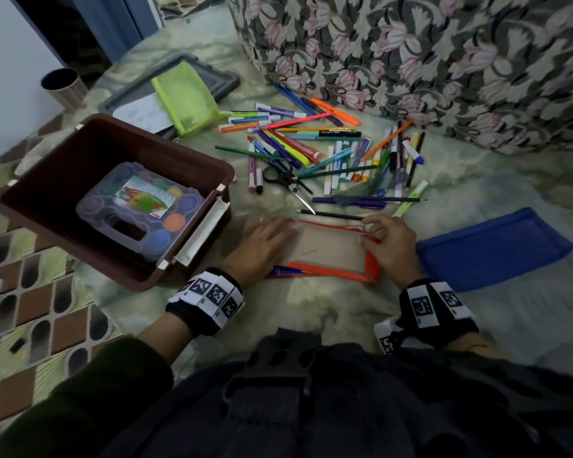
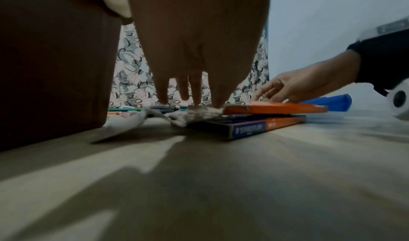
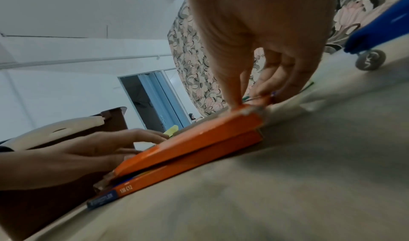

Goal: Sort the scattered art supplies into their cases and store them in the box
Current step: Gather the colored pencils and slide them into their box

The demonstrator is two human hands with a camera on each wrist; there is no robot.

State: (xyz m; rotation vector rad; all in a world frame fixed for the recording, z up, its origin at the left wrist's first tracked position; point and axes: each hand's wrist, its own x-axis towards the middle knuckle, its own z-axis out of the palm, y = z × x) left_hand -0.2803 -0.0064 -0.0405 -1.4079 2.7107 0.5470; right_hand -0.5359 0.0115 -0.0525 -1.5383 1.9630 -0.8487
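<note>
An open orange cardboard pencil tray (image 1: 328,256) lies on its blue-and-orange sleeve (image 2: 247,128) right in front of me. My left hand (image 1: 265,239) presses flat with straight fingers on the tray's left end. At the right end, my right hand (image 1: 384,238) pinches the tray's corner (image 3: 247,111), thumb on top and fingers curled behind. A dark pencil (image 1: 331,214) lies just beyond the tray, its tip by my right fingers. Scattered pens and markers (image 1: 311,150) and scissors (image 1: 280,175) lie further out. The brown box (image 1: 113,193) to the left holds a paint set (image 1: 139,209).
A blue pouch (image 1: 493,249) lies to the right of the tray. A green mesh pouch (image 1: 186,97) rests on a grey lid (image 1: 212,77) behind the box. A floral sofa (image 1: 444,61) closes the far side, and a dark cup (image 1: 63,84) stands at far left.
</note>
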